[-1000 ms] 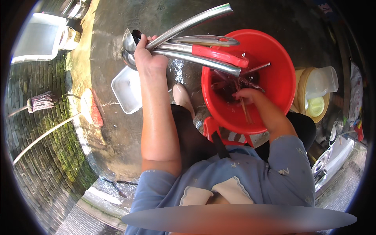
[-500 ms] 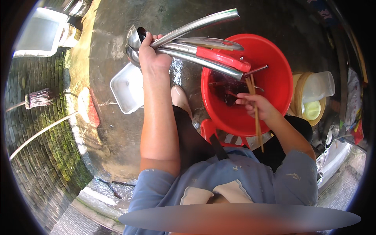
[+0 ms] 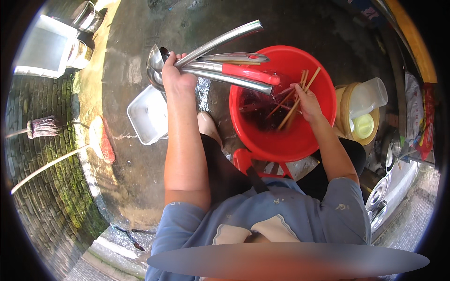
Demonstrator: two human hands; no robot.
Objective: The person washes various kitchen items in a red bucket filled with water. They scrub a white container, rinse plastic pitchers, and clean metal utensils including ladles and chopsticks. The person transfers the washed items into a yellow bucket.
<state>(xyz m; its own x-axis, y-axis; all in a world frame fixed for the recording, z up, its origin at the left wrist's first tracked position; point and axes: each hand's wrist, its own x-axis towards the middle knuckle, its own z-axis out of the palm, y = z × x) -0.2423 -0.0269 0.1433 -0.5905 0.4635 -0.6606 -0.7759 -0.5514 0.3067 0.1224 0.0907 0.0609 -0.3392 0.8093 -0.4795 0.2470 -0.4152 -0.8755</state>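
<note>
left hand (image 3: 177, 77) grips a bundle of metal ladles (image 3: 220, 65), seemingly already gathered; right hand (image 3: 307, 100) clutches chopsticks (image 3: 293, 100) over the red basin (image 3: 323, 84), more inside.

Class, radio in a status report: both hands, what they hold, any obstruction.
Left hand gripping ladles. Right hand holding chopsticks over red basin. Nothing blocking.

Bare wet floor (image 3: 140, 187) lies open left; ladle handles (image 3: 225, 70) span above the red bucket (image 3: 300, 140) rim
</note>
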